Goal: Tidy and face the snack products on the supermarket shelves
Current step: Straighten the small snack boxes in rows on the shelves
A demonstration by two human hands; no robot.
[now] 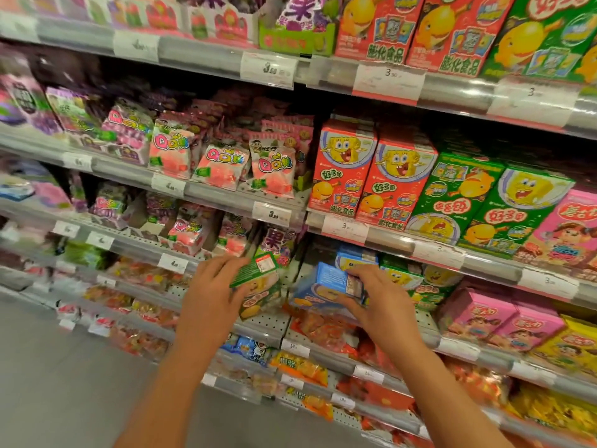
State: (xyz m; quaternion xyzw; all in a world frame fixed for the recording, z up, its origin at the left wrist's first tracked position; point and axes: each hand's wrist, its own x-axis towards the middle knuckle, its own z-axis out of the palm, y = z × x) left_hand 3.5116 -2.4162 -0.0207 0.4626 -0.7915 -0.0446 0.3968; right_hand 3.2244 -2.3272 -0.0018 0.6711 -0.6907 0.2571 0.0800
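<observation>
On the third shelf down, mid-aisle:

— Step in hand? Left hand (214,286) grips a green box (255,270), fingers curled over its top edge, the box tilted with its back panel up. Right hand (374,295) holds a blue box (326,282) by its end, fingers wrapped round it, lying on its side at the shelf lip (261,328).

— So mid-facing. Both boxes look off their rows (my reading, not a certainty).

— Next move calls for turning each one upright, front out, then sliding it in line with like stock; the green SpongeBob boxes (403,279) sit just right of the blue one.

— Hidden bits?

— Thumbs are tucked behind the boxes. Left edge of the frame is smeared with blur, so the gummy bags (223,163) further left go unread. Shelf backs are dark; stock depth unknown. Lower tags too small to read.
</observation>
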